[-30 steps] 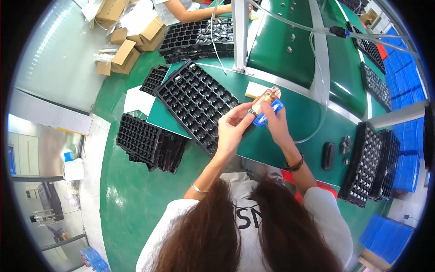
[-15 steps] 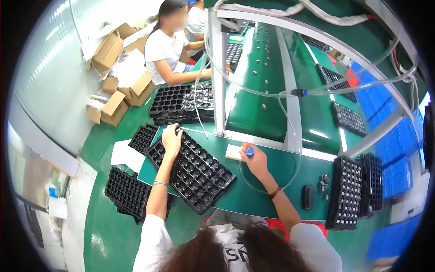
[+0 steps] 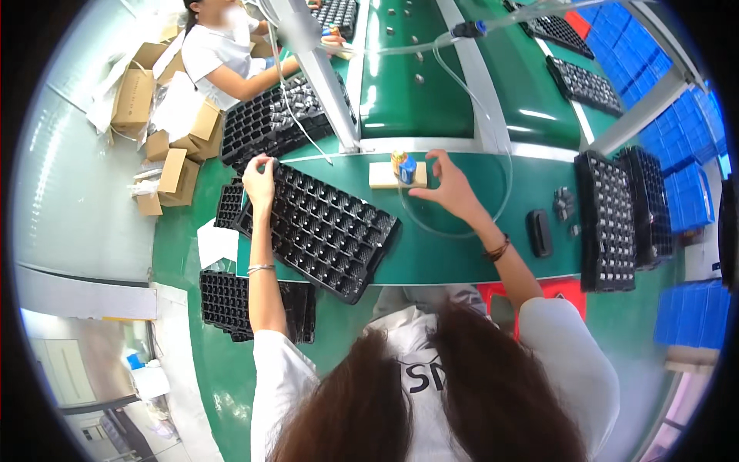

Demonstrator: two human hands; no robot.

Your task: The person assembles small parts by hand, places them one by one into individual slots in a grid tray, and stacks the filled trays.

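Dark letters (image 3: 426,376) marked the shirt (image 3: 570,362). A black plastic tray (image 3: 327,227) of square cups overhung the table's (image 3: 469,258) near edge, the left hand (image 3: 259,185) pinching its far corner. The right hand (image 3: 454,191) was spread beside a blue-and-orange tool (image 3: 407,172) on a pale block (image 3: 379,175) by the far edge.

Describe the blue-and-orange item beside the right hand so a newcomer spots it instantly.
Find the green worktable; near its far edge lies a pale-yellow block. The small blue-and-orange item sits on that block, just left of the open right hand. Its blue sets it apart from the black compartment tray further left.
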